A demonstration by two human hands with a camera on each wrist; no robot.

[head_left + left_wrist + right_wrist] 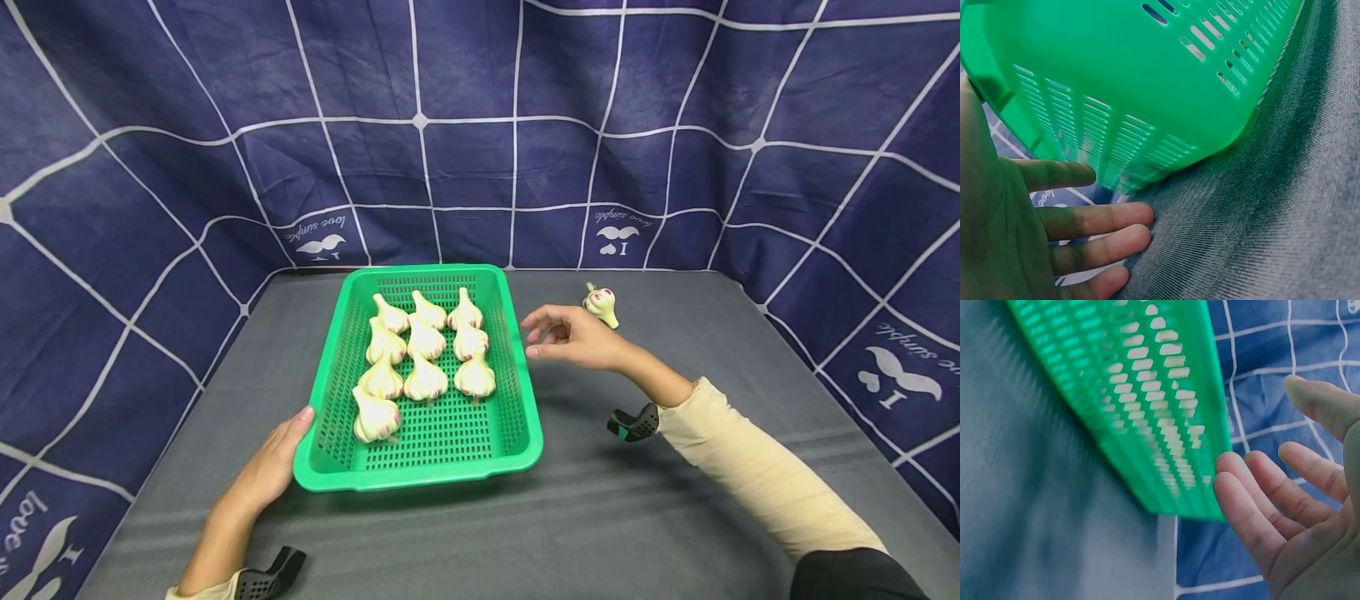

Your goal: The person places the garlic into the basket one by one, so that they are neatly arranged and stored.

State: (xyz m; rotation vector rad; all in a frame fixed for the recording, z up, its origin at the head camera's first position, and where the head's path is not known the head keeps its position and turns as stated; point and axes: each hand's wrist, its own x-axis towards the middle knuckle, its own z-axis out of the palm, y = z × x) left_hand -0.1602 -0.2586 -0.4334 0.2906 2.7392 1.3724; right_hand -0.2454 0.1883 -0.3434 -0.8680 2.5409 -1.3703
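Observation:
A green perforated plastic basket (420,478) stands on the grey surface in the head view, with several white garlic bulbs (377,415) lying in rows inside it. At its near left corner is my left hand (272,460), thumb at the rim; the left wrist view shows the other fingers (1100,220) extended and spread beside the outer wall. Beside the right rim hangs my right hand (576,337), fingers loosely bent and nothing in them. Whether its fingertips touch the rim I cannot tell. One more garlic bulb (601,305) lies outside the basket, just beyond the right hand.
Grey cloth (600,517) covers the work surface. A blue curtain (465,167) with white grid lines rises behind it and along both sides. Each wrist wears a black device, such as the right wrist camera mount (634,423).

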